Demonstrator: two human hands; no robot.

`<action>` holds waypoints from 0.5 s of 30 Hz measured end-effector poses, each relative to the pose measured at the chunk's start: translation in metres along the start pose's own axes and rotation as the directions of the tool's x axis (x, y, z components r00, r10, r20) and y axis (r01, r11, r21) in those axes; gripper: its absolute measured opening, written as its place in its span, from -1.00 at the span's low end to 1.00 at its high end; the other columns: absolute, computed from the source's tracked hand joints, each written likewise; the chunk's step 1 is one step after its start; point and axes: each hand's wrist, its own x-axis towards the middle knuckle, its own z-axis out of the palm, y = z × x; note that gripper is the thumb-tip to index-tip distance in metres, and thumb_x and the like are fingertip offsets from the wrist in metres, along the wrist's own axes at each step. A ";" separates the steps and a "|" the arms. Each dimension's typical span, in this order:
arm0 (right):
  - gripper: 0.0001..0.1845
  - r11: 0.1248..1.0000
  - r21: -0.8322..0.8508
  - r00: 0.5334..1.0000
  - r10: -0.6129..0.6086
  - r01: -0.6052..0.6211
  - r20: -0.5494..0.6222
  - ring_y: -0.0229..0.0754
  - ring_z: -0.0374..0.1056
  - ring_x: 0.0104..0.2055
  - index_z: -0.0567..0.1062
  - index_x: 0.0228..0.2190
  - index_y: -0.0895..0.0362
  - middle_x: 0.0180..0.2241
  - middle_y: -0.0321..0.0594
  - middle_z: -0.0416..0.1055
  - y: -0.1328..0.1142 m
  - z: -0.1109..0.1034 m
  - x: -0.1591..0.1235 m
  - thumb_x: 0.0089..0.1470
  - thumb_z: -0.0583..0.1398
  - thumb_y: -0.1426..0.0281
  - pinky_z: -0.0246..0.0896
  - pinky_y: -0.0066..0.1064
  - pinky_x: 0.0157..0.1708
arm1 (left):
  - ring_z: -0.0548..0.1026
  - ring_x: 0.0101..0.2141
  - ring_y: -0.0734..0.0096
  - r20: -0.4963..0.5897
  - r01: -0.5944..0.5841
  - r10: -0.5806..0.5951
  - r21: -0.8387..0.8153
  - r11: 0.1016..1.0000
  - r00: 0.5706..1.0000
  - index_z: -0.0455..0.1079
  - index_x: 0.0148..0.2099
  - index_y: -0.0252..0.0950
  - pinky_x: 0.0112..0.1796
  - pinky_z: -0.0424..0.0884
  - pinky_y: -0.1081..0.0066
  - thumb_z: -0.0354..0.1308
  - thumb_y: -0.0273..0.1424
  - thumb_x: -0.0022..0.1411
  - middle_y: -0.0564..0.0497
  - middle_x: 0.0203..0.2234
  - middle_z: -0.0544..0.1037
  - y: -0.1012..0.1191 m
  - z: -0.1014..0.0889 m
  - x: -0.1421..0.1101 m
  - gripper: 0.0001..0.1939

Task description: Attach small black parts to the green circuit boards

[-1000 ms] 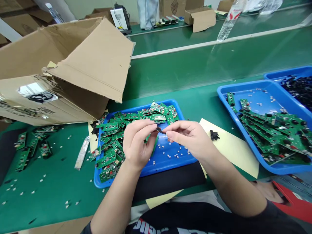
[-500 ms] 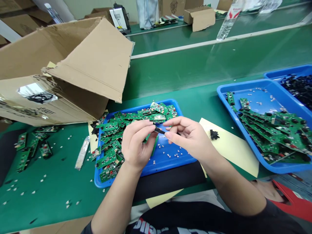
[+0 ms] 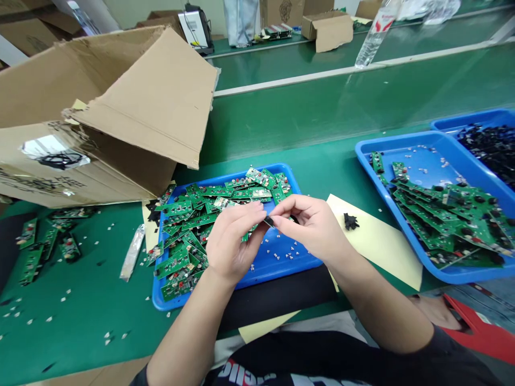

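Note:
My left hand (image 3: 234,242) and my right hand (image 3: 313,228) meet above the blue tray (image 3: 225,280). Between their fingertips they pinch a small dark strip (image 3: 269,221), too small to identify further. A bit of black also shows under the curled fingers of my right hand. Many green circuit boards (image 3: 177,262) lie heaped in the tray, mostly to the left and behind my hands. Small white parts (image 3: 277,256) are scattered over its bare right side. To the right, a black clump of small pieces (image 3: 351,221) rests on a yellow sheet (image 3: 376,241).
A large open cardboard box (image 3: 120,118) stands at the left rear. Loose circuit boards (image 3: 48,244) and a clear packet (image 3: 132,253) lie left of the tray. Another blue tray (image 3: 366,155) holds boards on the right, with a tray of black parts (image 3: 488,142) beyond. A bottle (image 3: 374,40) leans behind.
My right fingers have closed in on my left fingertips. The dark strip, which showed as longer before, is now mostly covered by fingers. The view has shifted slightly.

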 end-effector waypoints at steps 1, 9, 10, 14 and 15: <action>-0.95 0.999 -0.036 0.999 -0.033 0.033 -0.012 -0.32 0.35 -0.47 0.49 -0.48 0.14 -0.52 -0.31 0.45 0.000 0.000 -0.001 -0.04 0.24 0.41 0.30 -0.45 -0.45 | 0.58 -0.24 0.37 0.003 0.039 -0.038 -0.030 0.999 0.999 0.38 -0.10 -0.22 -0.26 0.57 0.37 0.28 -0.54 0.10 0.01 -0.27 0.59 0.001 0.001 -0.002 -0.69; -0.93 0.828 -0.376 0.871 -0.482 0.416 -0.098 -0.23 0.40 -0.40 0.48 -0.45 0.06 -0.46 -0.30 0.52 -0.001 -0.003 0.000 0.07 0.23 0.43 0.34 -0.33 -0.31 | 0.57 -0.18 0.38 0.148 0.370 -0.343 -0.483 0.793 0.928 0.38 0.08 -0.15 -0.17 0.55 0.43 0.30 -0.47 0.09 -0.04 -0.14 0.57 0.011 0.004 -0.006 -0.52; -0.92 0.803 -0.397 0.852 -0.515 0.444 -0.088 -0.22 0.41 -0.38 0.48 -0.44 0.05 -0.44 -0.30 0.53 0.000 -0.004 0.000 0.08 0.22 0.43 0.34 -0.31 -0.28 | 0.56 -0.19 0.39 0.159 0.377 -0.346 -0.507 0.775 0.925 0.40 0.06 -0.13 -0.19 0.54 0.46 0.29 -0.49 0.10 -0.03 -0.14 0.57 0.013 0.003 -0.005 -0.55; -0.91 0.728 -0.460 0.801 -0.596 0.508 -0.059 -0.20 0.42 -0.38 0.47 -0.42 0.03 -0.44 -0.29 0.53 0.001 -0.006 0.003 0.11 0.20 0.44 0.35 -0.27 -0.24 | 0.56 -0.30 0.42 0.207 0.491 -0.459 -0.547 0.678 0.864 0.48 -0.01 -0.14 -0.33 0.54 0.50 0.25 -0.47 0.13 -0.05 -0.19 0.59 0.018 0.001 0.000 -0.66; -0.90 0.702 -0.477 0.787 -0.616 0.529 -0.035 -0.20 0.41 -0.38 0.47 -0.41 0.03 -0.45 -0.29 0.53 0.001 -0.006 0.003 0.11 0.20 0.46 0.36 -0.26 -0.21 | 0.56 -0.35 0.44 0.235 0.543 -0.509 -0.561 0.625 0.828 0.50 -0.03 -0.15 -0.36 0.54 0.49 0.24 -0.43 0.15 -0.05 -0.22 0.60 0.018 0.001 0.001 -0.70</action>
